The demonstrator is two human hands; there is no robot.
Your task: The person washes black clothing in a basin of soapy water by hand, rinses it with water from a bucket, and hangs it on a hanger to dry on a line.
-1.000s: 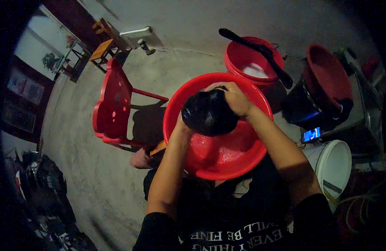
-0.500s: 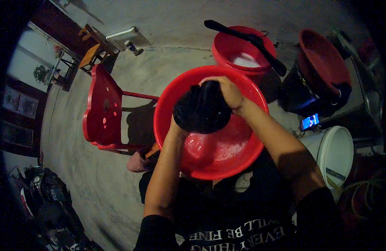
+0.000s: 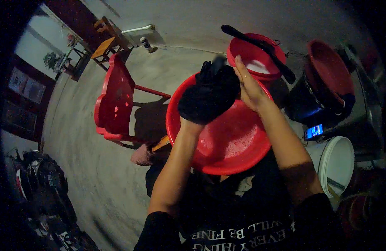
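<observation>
A wet-looking black cloth (image 3: 209, 94) covers my left hand (image 3: 193, 124) from the wrist up, above the red basin. Its fingers are hidden under the fabric, and only the wrist shows below. Bunched folds stick up at the cloth's far end. My right hand (image 3: 249, 90) is open just right of the cloth, fingers stretched upward and holding nothing. Whether it touches the cloth, I cannot tell. Below both hands, the large red basin (image 3: 172, 129) sits close to my body, with foamy wet patches on its inner floor.
Beyond the basin stands a red bucket (image 3: 237, 48) with a black bar (image 3: 260, 44) across its top. To the right are a dark red basin (image 3: 331, 71), a lit phone (image 3: 314, 132) and a white bucket (image 3: 347, 163). A red chair (image 3: 117, 98) stands left.
My right hand has come off the black cloth and straightened its fingers. The cloth on my left hand has risen and tilted. The whole view has shifted slightly.
</observation>
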